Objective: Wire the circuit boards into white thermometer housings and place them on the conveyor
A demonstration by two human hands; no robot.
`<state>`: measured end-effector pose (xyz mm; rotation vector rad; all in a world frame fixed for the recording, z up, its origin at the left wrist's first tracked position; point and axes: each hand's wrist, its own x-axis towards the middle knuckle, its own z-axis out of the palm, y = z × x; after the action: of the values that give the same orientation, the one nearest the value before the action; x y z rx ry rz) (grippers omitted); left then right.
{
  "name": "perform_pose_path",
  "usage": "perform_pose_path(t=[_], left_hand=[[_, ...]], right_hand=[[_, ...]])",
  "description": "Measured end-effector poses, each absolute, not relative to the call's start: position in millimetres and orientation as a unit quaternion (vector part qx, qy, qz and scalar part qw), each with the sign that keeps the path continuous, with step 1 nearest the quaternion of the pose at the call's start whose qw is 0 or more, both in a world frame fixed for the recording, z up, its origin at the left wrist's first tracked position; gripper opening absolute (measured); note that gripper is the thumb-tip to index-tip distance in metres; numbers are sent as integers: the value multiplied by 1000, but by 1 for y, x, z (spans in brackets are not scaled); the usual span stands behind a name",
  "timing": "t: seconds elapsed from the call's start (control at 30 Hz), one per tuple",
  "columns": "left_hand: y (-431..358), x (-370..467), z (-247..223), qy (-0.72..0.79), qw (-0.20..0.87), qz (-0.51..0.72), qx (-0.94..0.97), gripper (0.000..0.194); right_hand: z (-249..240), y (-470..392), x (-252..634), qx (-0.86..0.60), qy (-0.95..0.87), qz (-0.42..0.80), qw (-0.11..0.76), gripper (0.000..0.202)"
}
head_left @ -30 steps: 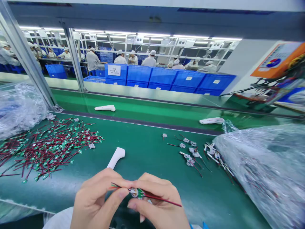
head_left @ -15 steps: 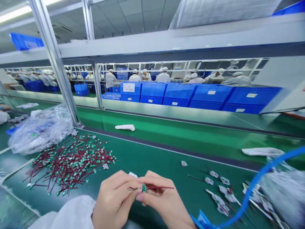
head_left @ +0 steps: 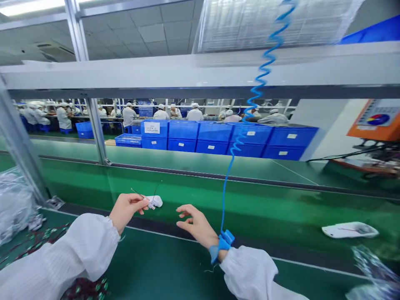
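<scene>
My left hand [head_left: 128, 209] is stretched out over the green belt, thumb and fingers pinching a small pale plastic part with thin dark wires [head_left: 151, 205]. Right behind that part lies a white plastic shell [head_left: 158, 201] on the belt, partly covered by it; whether they touch I cannot tell. My right hand [head_left: 198, 225] hovers to the right over the belt's near edge, its fingers curved and apart with nothing between them. Around its wrist sits a blue strap [head_left: 222, 245] on a coiled blue cord [head_left: 242, 133].
Another white shell [head_left: 350, 230] rests on the green belt [head_left: 265, 216] at right. Red-wired green circuit boards [head_left: 86, 288] lie at lower left, partly behind my sleeve. Plastic bags [head_left: 14, 204] are at left. A metal post [head_left: 23, 141] stands at left; blue bins [head_left: 184, 137] line the far side.
My hands have parted and moved forward from the bench to the belt. The green board with red wires no longer shows in them; my left hand holds the pale part. The view has turned right.
</scene>
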<state>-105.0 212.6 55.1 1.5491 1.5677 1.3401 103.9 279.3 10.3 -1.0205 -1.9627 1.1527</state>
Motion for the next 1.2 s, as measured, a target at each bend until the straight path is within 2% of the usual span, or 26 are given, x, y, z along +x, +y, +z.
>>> perform_pose_path(t=[0.23,0.37,0.47,0.6,0.73,0.83,1.0,1.13,1.2], left_hand=[[280,-100,13,573,278,484,600,12],[299,-101,-2,555,252,482,629,13],[296,-101,6,516,241,477,670,12],[286,-97,30,426,253,443,747,8],[281,-89,42,350,268,411,798,12],[278,-84,44,327,268,407,810,14],[273,-76,50,324,281,410,805,14],[269,-63,49,422,352,454,701,11],[269,-55,45,466,349,465,667,11]], right_hand=[[-7,325,85,-397,-748,440,300,39],[-12,340,75,-385,-721,496,293,62],[1,338,78,-339,-684,581,282,76],[22,330,91,-244,-589,741,213,56],[24,316,96,-225,-509,806,199,34],[20,303,96,-243,-473,821,208,23],[27,289,99,-264,-464,808,247,20],[33,283,99,-278,-503,750,328,22],[32,282,98,-288,-524,718,356,21]])
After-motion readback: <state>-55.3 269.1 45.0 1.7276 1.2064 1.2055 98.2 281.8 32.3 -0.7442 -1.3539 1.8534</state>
